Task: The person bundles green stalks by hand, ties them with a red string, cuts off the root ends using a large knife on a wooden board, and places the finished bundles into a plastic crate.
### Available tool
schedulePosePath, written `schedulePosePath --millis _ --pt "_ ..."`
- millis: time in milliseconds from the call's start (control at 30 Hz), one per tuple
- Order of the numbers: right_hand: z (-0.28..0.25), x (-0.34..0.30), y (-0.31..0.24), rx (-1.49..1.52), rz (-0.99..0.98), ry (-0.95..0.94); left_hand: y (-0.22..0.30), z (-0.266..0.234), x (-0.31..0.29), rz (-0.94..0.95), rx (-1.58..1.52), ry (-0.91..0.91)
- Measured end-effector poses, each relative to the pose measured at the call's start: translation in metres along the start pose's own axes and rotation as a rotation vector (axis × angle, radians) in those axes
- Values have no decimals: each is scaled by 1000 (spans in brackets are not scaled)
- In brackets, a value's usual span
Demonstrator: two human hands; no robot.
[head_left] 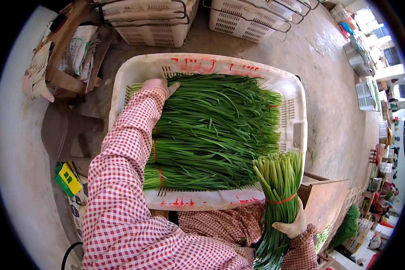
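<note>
A large white plastic crate (202, 58) stands before me, filled with rows of green garlic chives (207, 121) lying sideways. Red bands tie them into bunches, with pale stem ends showing at both sides. My left hand (159, 86), in a pale glove, rests on the chives at the far left corner. Its thumb lies stretched out over the leaves; the other fingers are partly hidden. At the near right corner, my gloved right hand (294, 223) is wrapped round a banded bunch of garlic chives (279, 191). That bunch is held upright, stem ends up and leaves hanging down.
White crates with metal handles (150, 27) stand beyond, beside another crate stack (243, 22). A brown plastic stool (67, 130) is at left, near a yellow-green packet (69, 179). At right are a wooden board (326, 200) and a green heap (346, 229).
</note>
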State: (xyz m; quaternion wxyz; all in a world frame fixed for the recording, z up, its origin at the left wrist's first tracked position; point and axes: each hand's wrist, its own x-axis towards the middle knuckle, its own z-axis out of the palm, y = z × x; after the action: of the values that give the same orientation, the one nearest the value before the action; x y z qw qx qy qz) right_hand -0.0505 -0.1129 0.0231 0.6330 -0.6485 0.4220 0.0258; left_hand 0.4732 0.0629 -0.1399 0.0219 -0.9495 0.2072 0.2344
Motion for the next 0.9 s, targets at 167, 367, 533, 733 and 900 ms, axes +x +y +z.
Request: schedulePosePath --millis 167,367,533,733,900 --pt "4 -2 -3 -14 -16 -3 -3 9 4 65 53 -115" --pt "4 -2 -12 -142 42 -29 -8 2 -34 88 -26 -153" --pt "5 0 -18 -237 41 -119 -7 -1 -38 77 -58 -218" --pt "-8 21 -28 -496 197 -229 2 -4 -47 132 4 -197" --pt "6 43 -122 -711 290 -280 -3 11 -58 148 -47 -95"
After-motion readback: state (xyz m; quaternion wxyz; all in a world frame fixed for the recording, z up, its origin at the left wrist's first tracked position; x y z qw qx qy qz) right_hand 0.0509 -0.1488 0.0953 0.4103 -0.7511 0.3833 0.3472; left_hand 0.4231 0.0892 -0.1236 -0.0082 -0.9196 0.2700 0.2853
